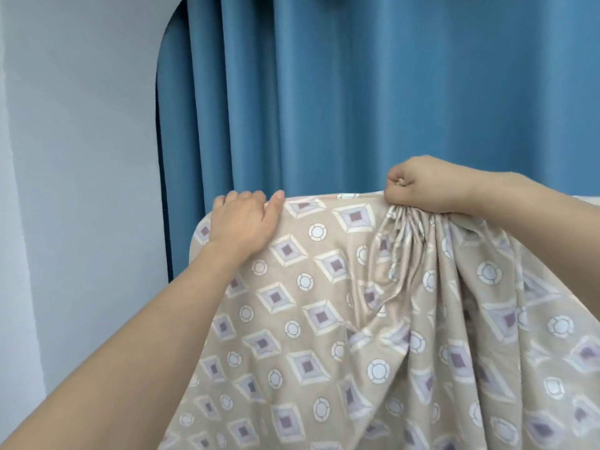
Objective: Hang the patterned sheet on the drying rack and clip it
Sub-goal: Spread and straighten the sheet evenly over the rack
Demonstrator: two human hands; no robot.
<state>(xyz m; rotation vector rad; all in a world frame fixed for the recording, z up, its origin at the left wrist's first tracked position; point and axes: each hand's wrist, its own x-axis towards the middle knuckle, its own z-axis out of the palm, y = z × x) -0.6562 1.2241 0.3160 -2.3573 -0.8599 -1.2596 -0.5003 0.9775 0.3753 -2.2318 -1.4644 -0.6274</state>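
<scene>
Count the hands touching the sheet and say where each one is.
2. The left hand lies flat on the sheet near its top left corner; the right hand grips bunched fabric at the top edge, further right.

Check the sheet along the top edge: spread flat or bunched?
Both. The sheet lies flat under the left hand but gathers into pleats in the right hand.
</scene>
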